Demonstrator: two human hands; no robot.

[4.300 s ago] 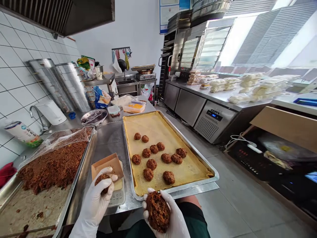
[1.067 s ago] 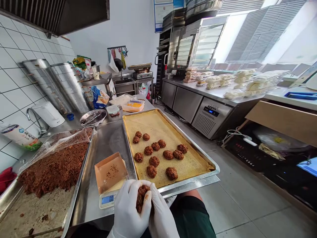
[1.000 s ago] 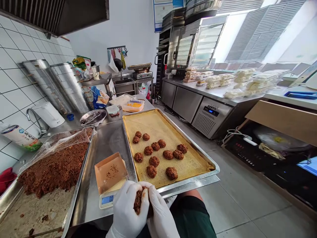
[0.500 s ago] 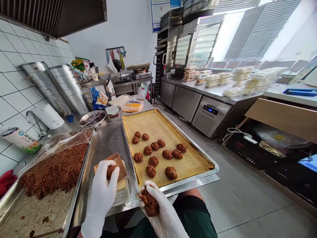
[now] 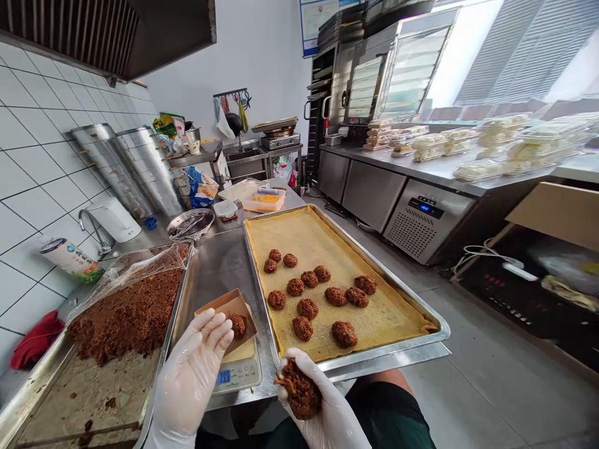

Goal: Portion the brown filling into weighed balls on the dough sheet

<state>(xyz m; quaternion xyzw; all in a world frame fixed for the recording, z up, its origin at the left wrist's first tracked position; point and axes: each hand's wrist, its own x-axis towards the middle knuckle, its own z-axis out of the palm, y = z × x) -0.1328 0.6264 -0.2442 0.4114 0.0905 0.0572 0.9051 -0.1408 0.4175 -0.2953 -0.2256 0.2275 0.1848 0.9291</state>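
My gloved left hand point(image 5: 194, 368) hovers with its fingers spread beside a small brown lump point(image 5: 238, 325) that lies in a brown paper tray point(image 5: 219, 308) on a digital scale point(image 5: 236, 373). In my gloved right hand point(image 5: 322, 411), a larger clump of brown shredded mixture point(image 5: 299, 391) is held low near my body. A baking tray with a yellow mat point(image 5: 322, 246) sits ahead, carrying several brown formed balls point(image 5: 309, 293).
A steel tray of loose brown mixture point(image 5: 124, 315) under plastic film lies on the left. A bowl point(image 5: 189, 223), a plastic container point(image 5: 264, 201), a faucet point(image 5: 91, 226) and a red cloth point(image 5: 32, 340) are on the counter. Steel cabinets point(image 5: 374, 193) and an aisle lie right.
My hands, pressed together round one clump, have parted. The left hand carried a small piece to the paper tray on the scale and let go; the right kept the larger clump.
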